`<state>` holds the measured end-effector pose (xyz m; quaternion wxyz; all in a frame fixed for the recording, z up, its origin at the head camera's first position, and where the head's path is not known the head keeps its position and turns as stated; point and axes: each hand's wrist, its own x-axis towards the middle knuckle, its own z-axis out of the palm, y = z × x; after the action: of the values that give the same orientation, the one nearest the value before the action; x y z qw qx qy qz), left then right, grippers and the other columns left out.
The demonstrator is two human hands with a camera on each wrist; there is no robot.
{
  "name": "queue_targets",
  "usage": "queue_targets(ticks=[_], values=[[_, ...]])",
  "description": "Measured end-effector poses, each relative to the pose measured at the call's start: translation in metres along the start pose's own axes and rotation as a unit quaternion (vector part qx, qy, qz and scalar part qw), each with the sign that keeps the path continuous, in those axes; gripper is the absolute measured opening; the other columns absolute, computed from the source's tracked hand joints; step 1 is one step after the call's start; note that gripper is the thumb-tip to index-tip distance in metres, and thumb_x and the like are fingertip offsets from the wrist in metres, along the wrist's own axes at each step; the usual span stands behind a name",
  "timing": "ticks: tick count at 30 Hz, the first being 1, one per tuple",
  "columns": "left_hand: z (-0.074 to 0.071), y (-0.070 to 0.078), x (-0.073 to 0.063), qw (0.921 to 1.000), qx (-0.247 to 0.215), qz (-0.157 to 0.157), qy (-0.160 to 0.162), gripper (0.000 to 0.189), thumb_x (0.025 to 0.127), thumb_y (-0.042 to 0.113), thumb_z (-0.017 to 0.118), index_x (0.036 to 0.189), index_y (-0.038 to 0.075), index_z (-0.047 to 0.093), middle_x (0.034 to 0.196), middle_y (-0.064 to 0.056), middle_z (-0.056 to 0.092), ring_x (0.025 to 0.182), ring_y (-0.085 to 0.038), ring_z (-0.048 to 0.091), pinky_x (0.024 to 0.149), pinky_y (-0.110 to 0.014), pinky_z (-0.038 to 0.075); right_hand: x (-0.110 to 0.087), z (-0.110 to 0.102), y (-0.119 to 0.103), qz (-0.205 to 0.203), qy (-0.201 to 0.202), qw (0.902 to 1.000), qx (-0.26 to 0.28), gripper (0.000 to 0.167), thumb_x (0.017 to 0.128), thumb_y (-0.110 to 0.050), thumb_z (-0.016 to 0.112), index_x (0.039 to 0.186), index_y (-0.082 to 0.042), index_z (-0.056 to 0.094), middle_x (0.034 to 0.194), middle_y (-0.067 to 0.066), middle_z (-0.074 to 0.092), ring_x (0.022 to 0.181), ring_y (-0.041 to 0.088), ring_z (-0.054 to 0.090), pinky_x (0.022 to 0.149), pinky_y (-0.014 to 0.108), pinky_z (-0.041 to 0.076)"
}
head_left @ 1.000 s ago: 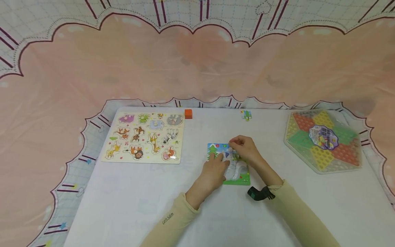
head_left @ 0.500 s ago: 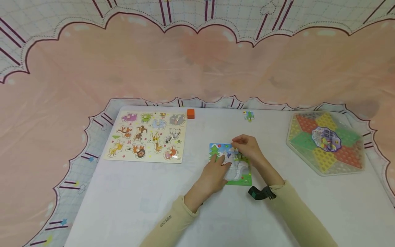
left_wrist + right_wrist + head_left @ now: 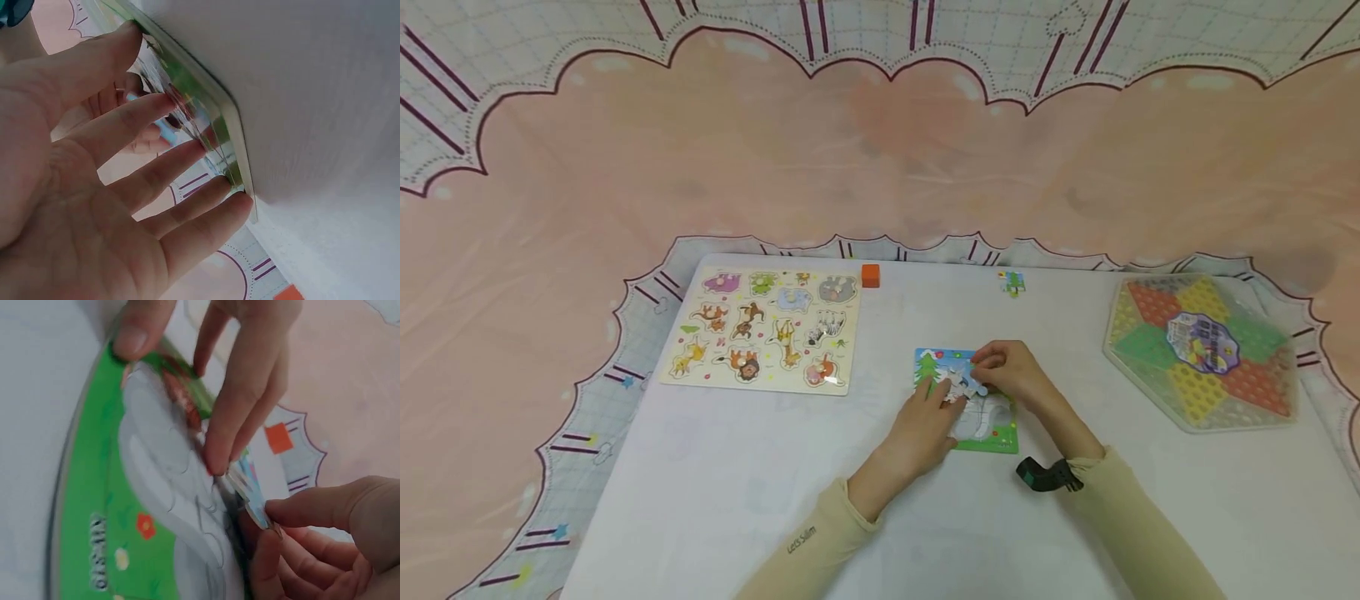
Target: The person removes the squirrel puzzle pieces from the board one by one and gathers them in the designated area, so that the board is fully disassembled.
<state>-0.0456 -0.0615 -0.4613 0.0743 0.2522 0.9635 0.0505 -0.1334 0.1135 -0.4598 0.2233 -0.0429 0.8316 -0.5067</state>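
A small jigsaw board (image 3: 992, 443) with a green lower border and a grey-white picture area lies in front of me. My left hand (image 3: 917, 429) rests on its left part, fingers spread and fairly straight; the left wrist view shows the fingertips (image 3: 240, 203) along the board's edge. My right hand (image 3: 1011, 371) pinches a blue-and-white puzzle piece (image 3: 253, 503) between thumb and fingers, tilted over the board's upper right part. The left fingers are right beside that piece. The right fingers hide part of it.
A loose puzzle piece (image 3: 1012, 283) lies at the table's back. Left of it sit an orange cube (image 3: 870, 276) and an animal puzzle board (image 3: 775, 384). A hexagonal clear game box (image 3: 1202, 342) lies at right. A black wrist device (image 3: 1047, 475) is on the right wrist.
My right hand has come slightly down and right, and the blue-and-white piece in it is now tilted over the board. The left hand stays on the board. The head view has shifted slightly.
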Motion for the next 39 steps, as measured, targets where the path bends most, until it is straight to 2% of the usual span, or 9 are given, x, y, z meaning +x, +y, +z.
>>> queue_targets(ticks=[5, 9, 13, 18, 24, 31, 35, 39], values=[[0.001, 0.0, -0.001, 1.0, 0.002, -0.002, 0.0, 0.059, 0.086, 0.036, 0.076, 0.138, 0.015, 0.058, 0.14, -0.015, 0.049, 0.133, -0.036, 0.041, 0.105, -0.039, 0.043, -0.001, -0.003, 0.003, -0.032, -0.014, 0.9987, -0.036, 0.019, 0.091, 0.001, 0.064, 0.108, 0.009, 0.064, 0.093, 0.018, 0.069, 0.064, 0.015, 0.061, 0.056, 0.029, 0.055], [0.001, 0.0, -0.002, 1.0, -0.005, 0.002, -0.007, 0.061, 0.086, 0.035, 0.076, 0.139, 0.014, 0.057, 0.141, -0.016, 0.048, 0.133, -0.037, 0.04, 0.104, -0.04, 0.043, 0.003, -0.01, 0.006, -0.053, -0.012, 0.9985, 0.003, 0.022, 0.092, 0.002, 0.062, 0.113, 0.011, 0.062, 0.097, 0.023, 0.065, 0.066, 0.019, 0.063, 0.058, 0.033, 0.058], [0.0, 0.001, -0.004, 0.9994, -0.016, -0.006, -0.029, 0.066, 0.084, 0.035, 0.078, 0.142, 0.013, 0.054, 0.146, -0.016, 0.045, 0.137, -0.039, 0.037, 0.102, -0.043, 0.045, 0.016, -0.018, 0.008, -0.064, -0.024, 0.9964, 0.049, 0.031, 0.092, 0.002, 0.063, 0.121, 0.012, 0.059, 0.107, 0.026, 0.061, 0.073, 0.018, 0.066, 0.065, 0.032, 0.058], [-0.002, 0.005, -0.006, 0.999, -0.013, -0.02, -0.038, 0.065, 0.085, 0.031, 0.077, 0.142, 0.013, 0.054, 0.148, -0.016, 0.043, 0.138, -0.039, 0.036, 0.091, -0.043, 0.052, 0.035, -0.027, 0.008, -0.067, -0.009, 0.9963, 0.053, 0.036, 0.091, 0.003, 0.065, 0.126, 0.01, 0.059, 0.114, 0.029, 0.062, 0.079, 0.013, 0.068, 0.073, 0.025, 0.057], [-0.004, 0.01, -0.007, 0.9988, -0.003, -0.028, -0.039, 0.064, 0.084, 0.03, 0.078, 0.142, 0.014, 0.055, 0.147, -0.016, 0.043, 0.137, -0.039, 0.036, 0.083, -0.041, 0.055, 0.059, -0.037, -0.001, -0.066, 0.059, 0.996, -0.015, 0.03, 0.09, -0.002, 0.069, 0.118, 0.007, 0.066, 0.105, 0.024, 0.068, 0.082, 0.01, 0.062, 0.073, 0.018, 0.049], [-0.001, 0.014, -0.006, 0.9977, 0.04, -0.026, -0.049, 0.061, 0.088, 0.031, 0.074, 0.144, 0.017, 0.053, 0.15, -0.015, 0.042, 0.138, -0.036, 0.036, 0.076, -0.035, 0.057, 0.094, -0.056, -0.002, -0.107, 0.103, 0.9876, -0.052, 0.024, 0.087, 0.005, 0.067, 0.109, 0.014, 0.067, 0.099, 0.03, 0.067, 0.076, 0.012, 0.06, 0.063, 0.015, 0.047], [-0.002, 0.016, -0.009, 0.9971, 0.051, -0.029, -0.048, 0.057, 0.09, 0.029, 0.071, 0.143, 0.017, 0.054, 0.15, -0.015, 0.043, 0.138, -0.036, 0.038, 0.074, -0.033, 0.057, 0.108, -0.061, 0.0, -0.115, 0.11, 0.9812, -0.108, 0.023, 0.087, 0.005, 0.065, 0.109, 0.012, 0.067, 0.099, 0.029, 0.066, 0.083, 0.025, 0.06, 0.068, 0.022, 0.047], [-0.003, 0.016, -0.012, 0.9972, 0.058, -0.027, -0.038, 0.051, 0.092, 0.024, 0.069, 0.141, 0.015, 0.056, 0.148, -0.017, 0.045, 0.136, -0.036, 0.042, 0.074, -0.033, 0.058, 0.116, -0.059, 0.001, -0.131, 0.109, 0.9719, -0.162, 0.025, 0.09, 0.005, 0.06, 0.114, 0.009, 0.066, 0.105, 0.029, 0.063, 0.094, 0.039, 0.06, 0.08, 0.041, 0.05]])
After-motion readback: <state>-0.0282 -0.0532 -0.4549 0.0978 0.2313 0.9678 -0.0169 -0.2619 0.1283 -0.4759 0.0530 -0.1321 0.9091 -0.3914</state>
